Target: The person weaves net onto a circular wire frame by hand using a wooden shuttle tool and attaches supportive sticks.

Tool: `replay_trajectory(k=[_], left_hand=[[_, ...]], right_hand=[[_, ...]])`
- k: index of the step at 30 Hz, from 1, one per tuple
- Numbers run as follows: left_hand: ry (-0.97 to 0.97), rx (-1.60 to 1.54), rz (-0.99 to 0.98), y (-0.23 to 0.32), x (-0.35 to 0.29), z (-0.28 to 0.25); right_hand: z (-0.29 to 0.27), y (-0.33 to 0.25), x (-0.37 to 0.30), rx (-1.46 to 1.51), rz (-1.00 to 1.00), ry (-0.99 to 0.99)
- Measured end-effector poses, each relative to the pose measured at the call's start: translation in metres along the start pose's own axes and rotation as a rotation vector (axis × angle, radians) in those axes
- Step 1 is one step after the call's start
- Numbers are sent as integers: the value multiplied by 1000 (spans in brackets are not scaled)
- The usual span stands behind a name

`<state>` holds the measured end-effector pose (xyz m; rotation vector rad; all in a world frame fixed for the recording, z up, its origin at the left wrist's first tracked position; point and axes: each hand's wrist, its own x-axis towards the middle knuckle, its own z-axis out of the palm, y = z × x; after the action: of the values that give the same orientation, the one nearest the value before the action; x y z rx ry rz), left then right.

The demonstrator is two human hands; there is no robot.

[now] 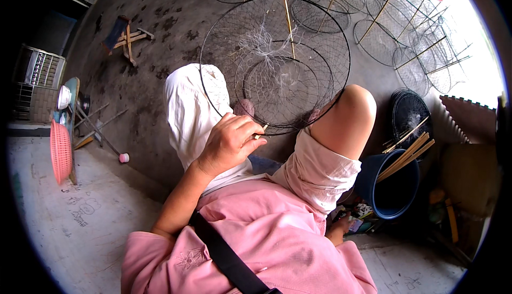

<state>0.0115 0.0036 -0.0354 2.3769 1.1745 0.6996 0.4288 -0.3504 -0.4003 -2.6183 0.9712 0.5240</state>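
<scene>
A round mesh net trap (350, 59) with black wire hoops stands in front of my knees, pale tangled threads gathered inside it. My left hand (230, 138) is closed at its near hoop, thumb and fingers pinching there. The pale end of a short bamboo stick shows between those fingertips. Another thin bamboo stick (289, 22) runs at the trap's far side. Low at my right side, my right hand (340, 229) reaches down among small packets (353, 223) beside the blue bucket. Its fingers are mostly hidden, so I cannot make out what it holds.
Blue bucket (368, 179) with several bamboo sticks (408, 158) stands by my right knee; flattened black nets (408, 110) lie behind it. Several opened net traps (373, 40) spread across the far right floor. A folding stool (127, 40) and pink basket (60, 150) are left.
</scene>
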Motion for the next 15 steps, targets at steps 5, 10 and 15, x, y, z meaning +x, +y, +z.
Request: replay_trajectory(k=[5, 10, 15], left_hand=[[-3, 2, 0, 0, 0, 0], [-2, -4, 9, 0, -1, 0], [5, -25, 3, -1, 0, -1]], right_hand=[[1, 3, 14, 89, 3, -33], [-4, 5, 21, 105, -1, -80], [-9, 8, 23, 101, -21, -116]])
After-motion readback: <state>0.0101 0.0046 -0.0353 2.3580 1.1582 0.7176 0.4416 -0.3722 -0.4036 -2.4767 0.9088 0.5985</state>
